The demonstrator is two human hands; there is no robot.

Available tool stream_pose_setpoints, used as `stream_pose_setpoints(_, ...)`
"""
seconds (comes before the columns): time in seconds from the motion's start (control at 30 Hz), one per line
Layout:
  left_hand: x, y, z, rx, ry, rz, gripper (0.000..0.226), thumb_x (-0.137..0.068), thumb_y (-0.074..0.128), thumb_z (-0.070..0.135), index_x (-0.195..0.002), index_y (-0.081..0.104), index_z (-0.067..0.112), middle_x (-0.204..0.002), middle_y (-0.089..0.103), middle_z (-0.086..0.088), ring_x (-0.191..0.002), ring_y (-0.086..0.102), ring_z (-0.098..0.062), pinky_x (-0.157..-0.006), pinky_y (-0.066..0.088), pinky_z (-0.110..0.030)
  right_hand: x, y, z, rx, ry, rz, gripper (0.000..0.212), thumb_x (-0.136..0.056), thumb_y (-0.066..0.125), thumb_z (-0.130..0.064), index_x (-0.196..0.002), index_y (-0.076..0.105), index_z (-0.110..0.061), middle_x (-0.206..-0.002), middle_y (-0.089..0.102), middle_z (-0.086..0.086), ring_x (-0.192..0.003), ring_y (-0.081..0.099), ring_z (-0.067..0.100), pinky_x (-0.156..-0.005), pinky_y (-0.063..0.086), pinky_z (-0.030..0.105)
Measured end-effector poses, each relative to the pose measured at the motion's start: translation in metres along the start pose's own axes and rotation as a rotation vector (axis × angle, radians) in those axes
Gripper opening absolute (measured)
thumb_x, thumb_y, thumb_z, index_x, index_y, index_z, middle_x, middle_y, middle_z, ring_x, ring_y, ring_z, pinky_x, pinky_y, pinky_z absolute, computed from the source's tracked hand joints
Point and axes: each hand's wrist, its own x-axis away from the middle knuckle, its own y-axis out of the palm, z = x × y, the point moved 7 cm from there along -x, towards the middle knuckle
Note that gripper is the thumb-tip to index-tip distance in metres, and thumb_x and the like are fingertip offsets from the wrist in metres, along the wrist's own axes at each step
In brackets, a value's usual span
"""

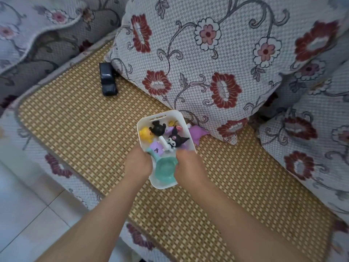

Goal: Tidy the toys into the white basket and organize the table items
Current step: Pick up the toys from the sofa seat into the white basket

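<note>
Head view: left hand [138, 163] and right hand [188, 167] both grip the white rectangular plastic basket [164, 116] mid-frame, which holds small toy figures [175, 138] and a teal bowl [166, 170].

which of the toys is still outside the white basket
The small black toy car, alone on the woven mat by the floral cushion; the figures and teal cup lie inside the white plastic basket.
</note>
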Motion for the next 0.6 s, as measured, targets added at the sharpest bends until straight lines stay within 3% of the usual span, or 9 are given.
stream_pose_setpoints(0.17,-0.006,0.000,-0.016,-0.051,0.001,-0.008,0.026,-0.094,0.035,0.010,-0.112,0.053,0.002,-0.109,0.062,-0.019,-0.095,0.056,-0.035,-0.078,0.042,-0.037,0.000,0.009,-0.012,0.030,0.075,-0.106,0.012,-0.086,0.050,0.001,-0.091,0.052,-0.009,-0.097,0.057,0.013,-0.098,0.061,0.032,-0.069,0.040,0.032)
stream_pose_setpoints(0.23,-0.008,-0.002,-0.021,-0.048,-0.003,0.001,0.024,-0.094,0.036,0.009,-0.110,0.053,0.001,-0.107,0.062,-0.019,-0.084,0.052,-0.029,-0.072,0.039,-0.034,-0.001,0.013,-0.021,0.056,0.042,-0.142,0.014,-0.086,0.051,0.002,-0.095,0.054,-0.009,-0.107,0.060,0.013,-0.099,0.060,0.032,-0.072,0.043,0.033)
stream_pose_setpoints(0.37,-0.011,-0.009,-0.028,-0.072,0.014,0.029,0.025,-0.096,0.035,0.012,-0.106,0.055,0.001,-0.099,0.062,-0.017,-0.080,0.052,-0.028,-0.069,0.039,-0.034,-0.007,0.017,-0.030,0.094,-0.030,-0.181,0.013,-0.085,0.052,0.002,-0.094,0.056,-0.006,-0.107,0.060,0.013,-0.095,0.061,0.033,-0.074,0.047,0.036)
stream_pose_setpoints(0.5,-0.020,-0.021,-0.030,-0.053,0.004,0.047,0.023,-0.098,0.032,0.015,-0.101,0.051,0.001,-0.091,0.055,-0.014,-0.078,0.047,-0.028,-0.068,0.035,-0.033,-0.020,-0.001,-0.035,0.080,-0.155,-0.001,0.015,-0.091,0.050,-0.010,-0.077,0.055,-0.010,-0.082,0.063,0.010,-0.074,0.061,0.030,-0.059,0.043,0.032)
stream_pose_setpoints(0.6,-0.033,-0.025,-0.040,-0.049,-0.018,0.056,0.027,-0.098,0.032,0.015,-0.106,0.052,-0.001,-0.096,0.059,-0.018,-0.079,0.048,-0.029,-0.068,0.038,-0.034,-0.040,-0.028,-0.017,-0.068,-0.123,0.226,0.020,-0.095,0.049,-0.018,-0.081,0.061,-0.009,-0.073,0.063,0.004,-0.059,0.053,0.016,-0.053,0.040,0.029)
